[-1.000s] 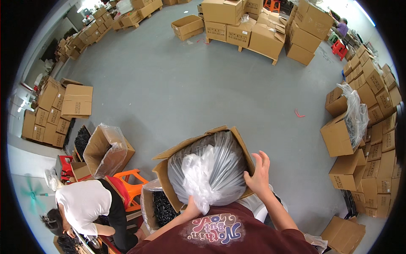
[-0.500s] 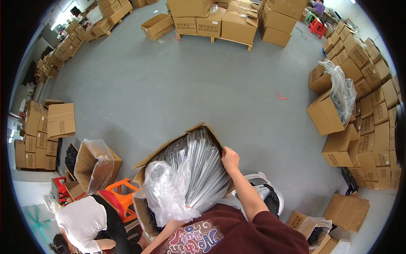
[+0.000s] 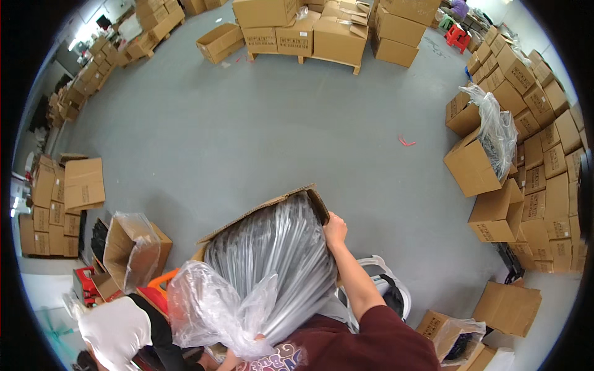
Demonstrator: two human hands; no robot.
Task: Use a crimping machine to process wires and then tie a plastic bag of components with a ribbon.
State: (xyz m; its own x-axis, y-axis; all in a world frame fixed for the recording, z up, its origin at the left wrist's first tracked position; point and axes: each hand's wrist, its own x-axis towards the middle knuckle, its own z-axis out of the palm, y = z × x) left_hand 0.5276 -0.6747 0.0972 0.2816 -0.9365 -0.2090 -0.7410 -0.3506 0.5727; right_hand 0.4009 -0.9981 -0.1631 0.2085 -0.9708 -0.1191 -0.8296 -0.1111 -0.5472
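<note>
Before me stands an open cardboard box [image 3: 263,213], filled with long, thin grey pieces [image 3: 278,260] packed side by side; I cannot make out their kind. My right hand [image 3: 335,230] is closed on the box's right edge near the far corner. At the near left, my left hand [image 3: 258,338] is mostly hidden behind a clear plastic bag [image 3: 213,309], gripping its gathered part. The bag spreads over the box's left side and hangs beyond it. Some of it still lies across the grey pieces.
A person in a white top [image 3: 120,328] bends over close on my left, by an orange stool [image 3: 164,278]. An open carton [image 3: 133,250] stands behind them. A white chair [image 3: 387,284] is by my right arm. Stacked cartons [image 3: 538,173] line the right; pallet cartons [image 3: 340,40] stand ahead.
The bag has been drawn left and toward me, baring more of the grey pieces and covering part of the orange stool. My right hand keeps its hold on the box edge.
</note>
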